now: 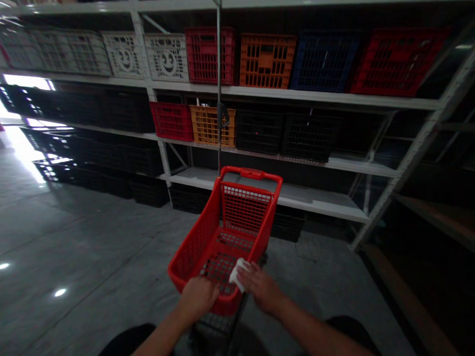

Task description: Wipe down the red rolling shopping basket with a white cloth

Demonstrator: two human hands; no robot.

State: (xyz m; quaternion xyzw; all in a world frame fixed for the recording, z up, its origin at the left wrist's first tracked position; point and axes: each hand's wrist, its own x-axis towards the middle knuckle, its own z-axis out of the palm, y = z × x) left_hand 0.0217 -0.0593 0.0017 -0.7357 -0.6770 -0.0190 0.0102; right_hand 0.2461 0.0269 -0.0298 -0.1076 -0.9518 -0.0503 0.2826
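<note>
A red plastic shopping cart (192,255) stands right in front of me, its handle at the far end toward the shelves. My left hand (199,298) is closed over the near rim of the basket. In my right hand (260,286) is a crumpled white cloth (238,274), or perhaps a paper wipe, pressed against the near right corner of the rim. The fingers lie over the cloth and hide part of it. The inside of the basket shows a grid floor with nothing lying on it.
A metal shelf rack (323,98) spans the view behind the cart. It carries white crates (166,57), an orange crate (267,61), a blue crate (325,61), red crates (400,62) and black crates (259,131). A thin upright pole (219,56) rises behind the cart handle. Grey floor (80,255) extends left.
</note>
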